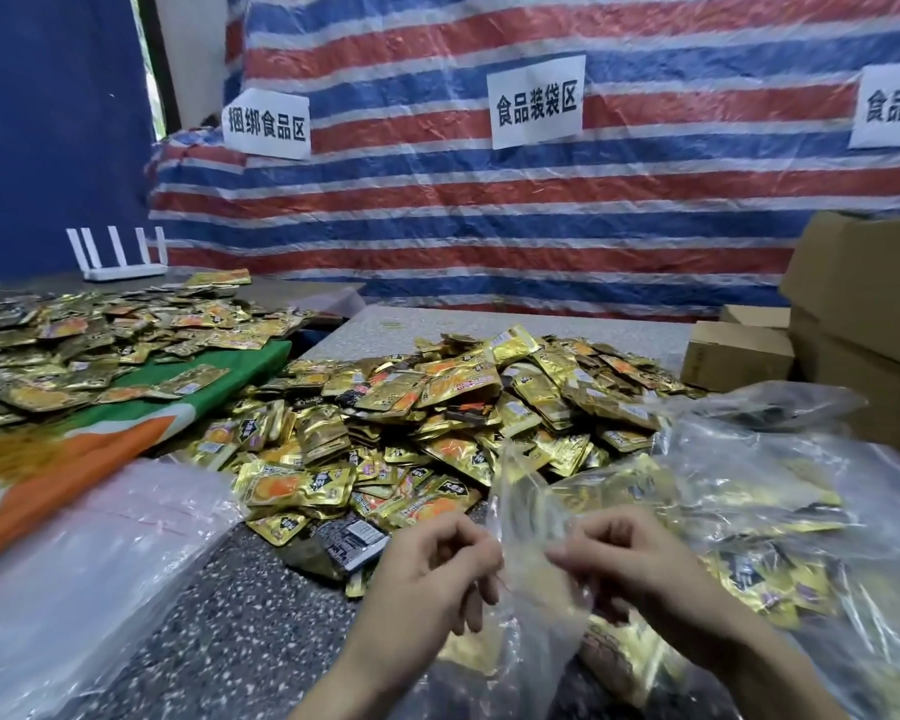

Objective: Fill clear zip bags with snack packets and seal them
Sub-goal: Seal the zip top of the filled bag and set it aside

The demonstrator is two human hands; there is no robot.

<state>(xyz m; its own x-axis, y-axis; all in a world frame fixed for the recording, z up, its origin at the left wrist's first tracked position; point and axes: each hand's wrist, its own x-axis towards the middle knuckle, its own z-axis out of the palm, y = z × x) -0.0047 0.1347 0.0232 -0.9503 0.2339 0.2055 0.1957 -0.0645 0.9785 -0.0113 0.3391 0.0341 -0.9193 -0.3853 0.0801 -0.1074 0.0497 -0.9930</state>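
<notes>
A striped tarp (489, 210) is hanging behind a speckled table (240, 605), with cardboard boxes (853, 314) standing at three o'clock. A big heap of gold snack packets (437, 407) is lying across the table toward twelve o'clock. At eight o'clock a stack of empty clear bags (100, 553) is waiting, and at four o'clock clear plastic holding gold packets (775, 511) is piling up, which I judge to be finished bags. So the job is looking partly done, with much left. The zip bag (526, 501) being worked on is sitting at six o'clock, just in front of the person. The left hand (432, 579) is pinching it with curled fingers from the nine o'clock side, and the right hand (635, 558) is pinching it from the three o'clock side. Its long axis is running roughly from twelve to six o'clock, with gold packets showing in the lower part. The film is blurred, so I cannot tell which end is the mouth or whether it is sealed.
</notes>
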